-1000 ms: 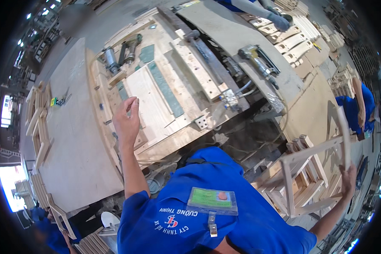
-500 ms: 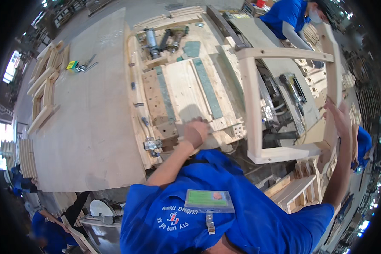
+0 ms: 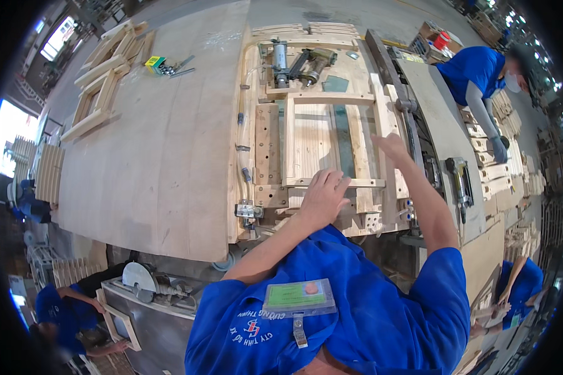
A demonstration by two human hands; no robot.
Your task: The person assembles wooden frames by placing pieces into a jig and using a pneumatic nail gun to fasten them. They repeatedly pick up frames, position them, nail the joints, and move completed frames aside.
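Observation:
A pale rectangular wooden frame [image 3: 334, 99] lies on the wooden jig [image 3: 268, 137], over its boards and green strips. My left hand [image 3: 324, 199] is at the frame's near rail, its fingers bent over the wood. At the right side rail, my right hand [image 3: 392, 150] has its fingers closed around the wood. Part of the near rail is hidden under my left hand.
A pneumatic cylinder [image 3: 280, 62] and a nail gun [image 3: 318, 65] lie beyond the frame. On the plywood table [image 3: 169, 144] at left are a small yellow-green box [image 3: 155, 64] and smaller wooden frames [image 3: 97, 112]. A co-worker [image 3: 475, 75] works at the far right.
The wooden frame has come from upright at my right down onto the jig. My right hand moved left with it, and my left hand shifted from the bare jig to the near rail.

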